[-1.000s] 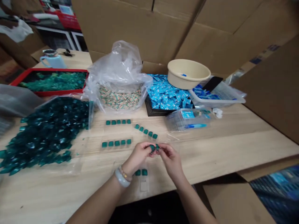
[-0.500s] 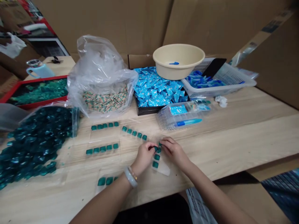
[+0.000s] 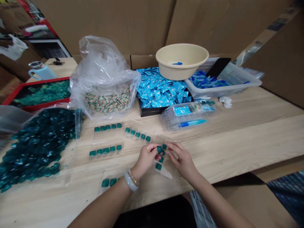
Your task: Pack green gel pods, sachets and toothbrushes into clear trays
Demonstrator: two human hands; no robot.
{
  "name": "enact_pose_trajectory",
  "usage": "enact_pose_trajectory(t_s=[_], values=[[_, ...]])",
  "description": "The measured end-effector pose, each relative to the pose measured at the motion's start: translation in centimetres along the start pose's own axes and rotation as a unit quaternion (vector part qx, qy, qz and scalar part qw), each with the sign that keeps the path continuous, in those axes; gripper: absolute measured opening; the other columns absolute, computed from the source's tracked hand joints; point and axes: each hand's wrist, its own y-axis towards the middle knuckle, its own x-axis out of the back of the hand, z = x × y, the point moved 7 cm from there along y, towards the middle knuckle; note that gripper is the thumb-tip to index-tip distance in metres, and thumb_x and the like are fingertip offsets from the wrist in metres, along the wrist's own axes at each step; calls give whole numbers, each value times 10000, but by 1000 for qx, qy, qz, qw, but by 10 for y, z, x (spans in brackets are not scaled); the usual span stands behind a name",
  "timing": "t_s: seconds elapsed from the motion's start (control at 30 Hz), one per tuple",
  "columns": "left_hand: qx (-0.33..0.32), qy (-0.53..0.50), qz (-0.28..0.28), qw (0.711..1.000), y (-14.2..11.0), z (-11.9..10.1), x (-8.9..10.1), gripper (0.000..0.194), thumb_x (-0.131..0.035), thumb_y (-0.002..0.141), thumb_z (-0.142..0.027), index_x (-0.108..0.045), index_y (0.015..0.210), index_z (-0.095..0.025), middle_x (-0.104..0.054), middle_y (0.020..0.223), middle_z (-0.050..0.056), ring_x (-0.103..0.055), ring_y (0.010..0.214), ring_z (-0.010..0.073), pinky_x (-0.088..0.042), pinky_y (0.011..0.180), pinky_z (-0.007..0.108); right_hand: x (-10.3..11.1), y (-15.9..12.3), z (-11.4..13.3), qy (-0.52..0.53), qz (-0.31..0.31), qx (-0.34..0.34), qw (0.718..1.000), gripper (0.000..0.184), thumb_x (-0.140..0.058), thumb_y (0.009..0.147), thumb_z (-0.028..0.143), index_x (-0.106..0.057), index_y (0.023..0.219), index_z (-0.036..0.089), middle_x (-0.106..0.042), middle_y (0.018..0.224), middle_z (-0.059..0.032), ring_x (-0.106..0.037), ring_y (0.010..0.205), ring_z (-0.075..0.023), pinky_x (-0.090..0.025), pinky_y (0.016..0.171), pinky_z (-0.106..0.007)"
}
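Observation:
My left hand [image 3: 146, 159] is closed in a pinch on a dark green glossy square piece [image 3: 159, 150]. It hovers over a small clear plastic tray [image 3: 166, 173] holding a slanting row of similar green pieces [image 3: 158, 166]. My right hand [image 3: 181, 159] is at the tray's upper right, thumb and forefinger apart, with fingertips beside the top green piece [image 3: 164, 146]; whether they touch it is unclear. More trays with green rows lie to the left, including a slanted row [image 3: 137, 134], an upper row [image 3: 108, 127] and a middle row [image 3: 105, 150]. My left forearm partly covers a lower row [image 3: 109, 182].
A large heap of green pieces [image 3: 40, 145] lies left. Behind stand a clear bag of small packets [image 3: 108, 103], a black tray of blue packets [image 3: 161, 91], a cream basin [image 3: 181, 68] and a white basket [image 3: 228, 90]. Stacked clear trays [image 3: 171, 122] hold a blue pen [image 3: 193, 123].
My left hand has lifted the green piece slightly, showing more of it. The right fingers have spread and drawn back a little, uncovering the top piece. The view has shifted slightly.

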Motion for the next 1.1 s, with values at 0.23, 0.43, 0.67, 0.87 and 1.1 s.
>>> enact_pose_trajectory(t_s=[0.23,0.43,0.67,0.87,1.1], values=[[-15,109,82,991,-11,-4,-7,272,-491,711,-321,-466,514,-136,-407,432,-49,-342,396,47,-267,410,177,-11,-20,-3,319,-11,-198,927,142,-613,704,301,-605,807,204,-565,734,-13,-534,661,-123,-443,624,-255],[-36,44,33,998,-17,-14,-2,291,-430,754,-392,-488,615,-143,-389,451,-56,-330,398,59,-268,412,190,-28,-35,-13,549,-101,-345,754,266,-709,594,335,-588,765,170,-548,674,20,-491,545,-70,-405,527,-204],[-124,94,45,987,-33,-36,-10,133,-542,686,-259,-549,627,-141,-520,583,-6,-465,557,92,-362,534,202,-29,-33,1,524,-103,-343,773,283,-717,582,341,-597,770,166,-593,661,9,-528,562,-93,-439,554,-235],[-38,40,121,991,-36,-17,-13,257,-497,721,-357,-529,606,-130,-467,498,-20,-374,430,62,-301,442,195,-21,-42,4,406,-85,-300,859,251,-707,602,307,-620,783,157,-613,633,-5,-537,580,-112,-434,592,-252],[-34,-118,11,992,-39,-9,-2,236,-492,719,-364,-433,623,-156,-356,478,-56,-316,446,64,-272,464,201,-34,-31,9,498,-160,-325,788,261,-714,577,293,-585,770,174,-581,659,22,-528,551,-89,-446,583,-249]])
